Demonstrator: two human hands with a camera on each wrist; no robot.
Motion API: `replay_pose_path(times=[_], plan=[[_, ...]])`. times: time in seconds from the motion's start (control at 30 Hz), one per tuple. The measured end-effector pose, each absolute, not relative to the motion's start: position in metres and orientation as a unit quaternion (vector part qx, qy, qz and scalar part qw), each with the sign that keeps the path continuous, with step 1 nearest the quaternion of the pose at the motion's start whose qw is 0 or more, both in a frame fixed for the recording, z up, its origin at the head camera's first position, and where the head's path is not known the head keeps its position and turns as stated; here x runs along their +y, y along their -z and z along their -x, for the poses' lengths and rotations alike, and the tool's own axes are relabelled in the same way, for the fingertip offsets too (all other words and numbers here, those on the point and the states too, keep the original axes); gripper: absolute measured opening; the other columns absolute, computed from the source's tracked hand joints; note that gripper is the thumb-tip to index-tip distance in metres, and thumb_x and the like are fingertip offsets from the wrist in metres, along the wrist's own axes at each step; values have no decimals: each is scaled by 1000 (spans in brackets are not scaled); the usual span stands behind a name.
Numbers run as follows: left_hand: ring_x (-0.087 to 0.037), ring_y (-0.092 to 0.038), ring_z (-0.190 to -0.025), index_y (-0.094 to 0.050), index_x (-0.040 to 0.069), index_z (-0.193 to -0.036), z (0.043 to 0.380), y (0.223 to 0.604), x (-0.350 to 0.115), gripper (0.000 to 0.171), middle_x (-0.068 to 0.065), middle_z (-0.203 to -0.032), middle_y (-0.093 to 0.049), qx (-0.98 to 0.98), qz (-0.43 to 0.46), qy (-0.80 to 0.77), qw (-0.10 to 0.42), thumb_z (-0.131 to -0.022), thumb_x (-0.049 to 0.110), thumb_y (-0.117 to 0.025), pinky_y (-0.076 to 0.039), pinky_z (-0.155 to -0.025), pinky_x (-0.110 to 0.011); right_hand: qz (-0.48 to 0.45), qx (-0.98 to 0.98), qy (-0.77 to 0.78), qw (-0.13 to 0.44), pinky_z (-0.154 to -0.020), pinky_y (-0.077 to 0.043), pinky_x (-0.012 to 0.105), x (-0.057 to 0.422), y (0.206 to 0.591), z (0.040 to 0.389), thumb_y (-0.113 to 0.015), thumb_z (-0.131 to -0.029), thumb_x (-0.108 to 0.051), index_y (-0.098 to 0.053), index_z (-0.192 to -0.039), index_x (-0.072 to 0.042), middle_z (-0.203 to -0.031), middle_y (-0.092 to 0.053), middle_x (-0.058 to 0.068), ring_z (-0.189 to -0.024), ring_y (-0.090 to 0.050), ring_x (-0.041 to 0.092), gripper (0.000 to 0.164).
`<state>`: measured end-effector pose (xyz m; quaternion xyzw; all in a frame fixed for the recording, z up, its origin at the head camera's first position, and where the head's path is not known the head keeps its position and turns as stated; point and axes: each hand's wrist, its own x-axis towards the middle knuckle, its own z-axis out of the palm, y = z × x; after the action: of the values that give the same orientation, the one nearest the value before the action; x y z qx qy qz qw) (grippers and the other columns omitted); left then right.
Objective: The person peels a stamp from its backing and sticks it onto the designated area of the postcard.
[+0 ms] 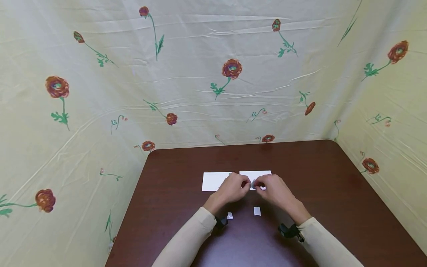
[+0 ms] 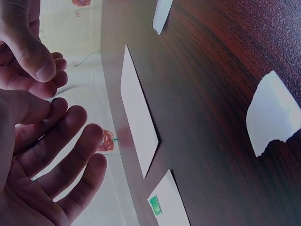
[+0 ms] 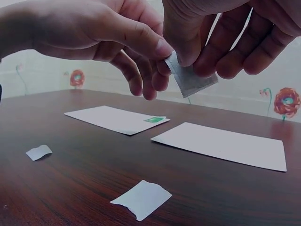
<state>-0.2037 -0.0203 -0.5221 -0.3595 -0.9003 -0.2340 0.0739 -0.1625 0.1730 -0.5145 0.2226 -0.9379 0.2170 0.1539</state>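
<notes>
Above the envelopes, my left hand (image 1: 234, 187) and right hand (image 1: 274, 188) meet at a small grey stamp (image 3: 194, 84) with toothed edges. The right thumb and index finger pinch its upper part. At its upper left corner, the left thumb and index finger pinch the edge. Its face is turned from the right wrist camera. Behind and below the hands lie two white envelopes. The left envelope (image 1: 211, 181) carries a green stamp (image 3: 154, 120) at its corner. No stamp shows on the right envelope (image 3: 225, 145), which the hands partly cover in the head view.
Two torn scraps of white paper lie nearer me on the dark wooden table (image 1: 176, 222): a left scrap (image 1: 230, 216) and a right scrap (image 1: 257, 211). A flowered cloth (image 1: 193, 89) hangs behind and along the sides of the table.
</notes>
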Motion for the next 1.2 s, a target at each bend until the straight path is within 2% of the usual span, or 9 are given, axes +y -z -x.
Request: replay_pose_path(times=[0.27,1.0,1.2], plan=[[1,-49,-62,-75,17,-90,204,524,-20,14,14,-73,-63,-892,378,240,56,-94,19,-62,-40,-57,-14,-223,-936,-226,150,-71,-55,32,173,516,163,-78,-82,-13,-79,-87,-17,-80,-72,-8,-74,-65,10,7],[1,-50,-62,-77,13,-96,201,522,-20,18,11,-74,-64,-879,399,259,41,-98,20,-60,-40,-58,-13,-237,-931,-236,146,-69,-53,27,175,518,161,-82,-82,-21,-77,-85,-20,-79,-71,-12,-74,-67,8,6],[0,-51,-63,-77,13,-97,201,523,-19,18,11,-76,-65,-877,402,260,42,-98,20,-59,-41,-59,-13,-242,-929,-232,155,-69,-53,29,176,518,161,-81,-83,-19,-77,-85,-20,-79,-71,-12,-74,-68,12,4]])
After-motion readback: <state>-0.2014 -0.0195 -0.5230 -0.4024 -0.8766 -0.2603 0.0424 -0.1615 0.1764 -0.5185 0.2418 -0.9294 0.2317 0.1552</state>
